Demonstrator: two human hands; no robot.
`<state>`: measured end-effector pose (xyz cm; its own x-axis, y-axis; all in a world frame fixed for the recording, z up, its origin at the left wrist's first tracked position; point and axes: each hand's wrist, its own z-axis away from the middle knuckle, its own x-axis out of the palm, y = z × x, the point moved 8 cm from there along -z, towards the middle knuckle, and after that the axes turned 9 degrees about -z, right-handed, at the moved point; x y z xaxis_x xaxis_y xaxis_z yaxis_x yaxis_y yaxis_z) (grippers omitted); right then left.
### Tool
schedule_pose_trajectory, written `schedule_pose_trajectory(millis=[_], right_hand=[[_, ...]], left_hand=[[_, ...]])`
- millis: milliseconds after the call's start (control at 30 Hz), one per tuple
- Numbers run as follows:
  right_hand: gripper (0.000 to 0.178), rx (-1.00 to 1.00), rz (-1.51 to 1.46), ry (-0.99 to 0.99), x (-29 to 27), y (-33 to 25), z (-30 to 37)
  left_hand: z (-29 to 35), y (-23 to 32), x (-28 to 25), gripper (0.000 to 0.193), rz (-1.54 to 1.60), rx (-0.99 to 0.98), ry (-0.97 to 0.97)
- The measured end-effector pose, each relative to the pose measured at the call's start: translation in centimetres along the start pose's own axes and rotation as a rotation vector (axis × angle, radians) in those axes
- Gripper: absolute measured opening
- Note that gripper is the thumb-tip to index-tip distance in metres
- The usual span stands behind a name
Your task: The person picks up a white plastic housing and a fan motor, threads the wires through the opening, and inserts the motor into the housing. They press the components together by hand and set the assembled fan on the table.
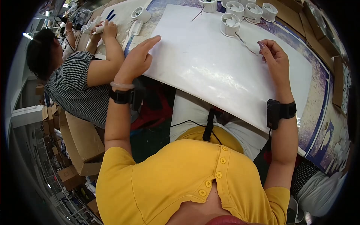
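Observation:
My left hand (138, 58) is over the left edge of the white work surface (195, 56), fingers stretched out and holding nothing. At the right, my right hand (276, 56) is closed, its thumb and fingertips drawn together; whatever they may hold is too small to make out. Right beside those fingertips ends a thin brown wire (245, 45). It runs out of a white round plastic housing (229, 25) with fan-like blades inside, standing at the far side of the surface. I cannot tell whether my fingers touch the wire.
Several similar white housings (253, 13) stand along the far edge, some with wires. Another housing (141, 14) lies tilted at the far left, near a co-worker's hands (108, 30) holding a white part. Cardboard boxes (339, 80) line the right; more boxes (80, 138) are at left.

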<state>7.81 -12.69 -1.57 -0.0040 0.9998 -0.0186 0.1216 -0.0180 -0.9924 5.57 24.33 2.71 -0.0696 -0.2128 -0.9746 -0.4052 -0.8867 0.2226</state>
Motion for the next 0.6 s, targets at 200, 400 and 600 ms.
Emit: schedule_pose_trajectory(millis=[200, 400, 600], right_hand=[[0.017, -0.012, -0.017, 0.016, -0.5, -0.1, 0.0], [0.017, 0.012, -0.003, 0.001, 0.0, -0.2, 0.0], [0.018, -0.012, -0.021, -0.047, 0.6, -0.1, -0.1]], left_hand=[[-4.2, -0.1, 3.0, 0.043, -0.219, 0.08, 0.065], [3.3, 3.2, 2.4, 0.043, -0.113, 0.052, 0.036], [9.6, 2.6, 0.0, 0.03, 0.012, -0.092, 0.045]])
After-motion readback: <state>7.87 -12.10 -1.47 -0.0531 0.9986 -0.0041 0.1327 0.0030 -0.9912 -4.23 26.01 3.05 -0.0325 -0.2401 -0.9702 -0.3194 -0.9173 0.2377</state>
